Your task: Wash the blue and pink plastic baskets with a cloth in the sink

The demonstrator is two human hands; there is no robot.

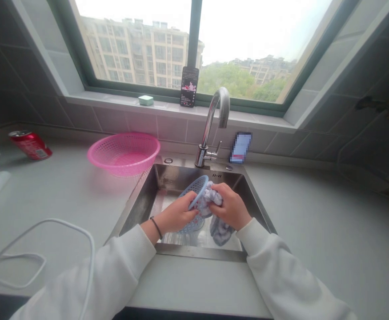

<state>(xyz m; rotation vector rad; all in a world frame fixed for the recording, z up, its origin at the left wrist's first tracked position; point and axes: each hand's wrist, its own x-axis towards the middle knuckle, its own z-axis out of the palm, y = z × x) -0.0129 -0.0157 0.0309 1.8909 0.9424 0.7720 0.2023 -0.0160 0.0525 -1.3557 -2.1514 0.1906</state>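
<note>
Over the steel sink, my left hand grips a pale blue plastic mesh basket near its rim, and the basket stands tilted. My right hand is closed on a crumpled grey-blue cloth, pressing it against the basket's inner side. The cloth bunches up between my hands and hangs down towards the sink floor. My fingers and the cloth hide part of the basket. A dark band circles my left wrist, and white sleeves cover both forearms.
A stainless sink is set in the grey counter, with a chrome faucet behind it. A pink mesh basket, red can, white cable, and upright phone stand around it. A green soap box sits on the windowsill.
</note>
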